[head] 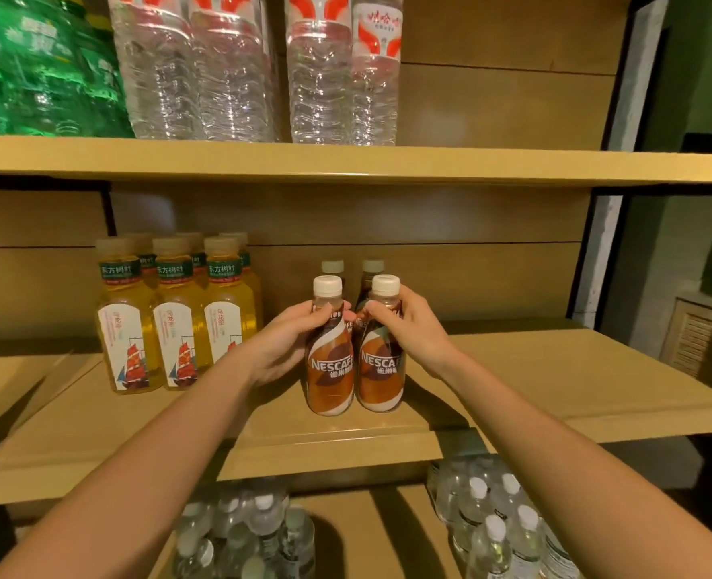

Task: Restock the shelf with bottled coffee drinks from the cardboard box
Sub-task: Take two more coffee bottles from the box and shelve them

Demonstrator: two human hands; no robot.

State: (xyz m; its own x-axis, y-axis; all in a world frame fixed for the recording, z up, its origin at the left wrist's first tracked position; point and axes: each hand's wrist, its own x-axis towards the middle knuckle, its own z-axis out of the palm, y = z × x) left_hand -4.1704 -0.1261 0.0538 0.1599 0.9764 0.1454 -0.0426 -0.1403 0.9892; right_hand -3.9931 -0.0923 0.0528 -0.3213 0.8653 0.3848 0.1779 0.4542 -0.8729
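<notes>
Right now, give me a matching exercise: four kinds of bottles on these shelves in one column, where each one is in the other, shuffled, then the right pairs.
Column one:
1. tea bottles
2. front coffee bottles
3. big water bottles
4. small water bottles

Column two:
A. bottom shelf
B. one held in the left hand, one in the right hand
C. top shelf
D. middle shelf, left side

Pairs: 1-D, 2-B, 3-C, 4-A.

One wide-angle head-worn camera faces the tan wooden shelving (pixel 492 102) head-on from close up, tilted slightly down, its middle board (pixel 546 369) centred in view.
</notes>
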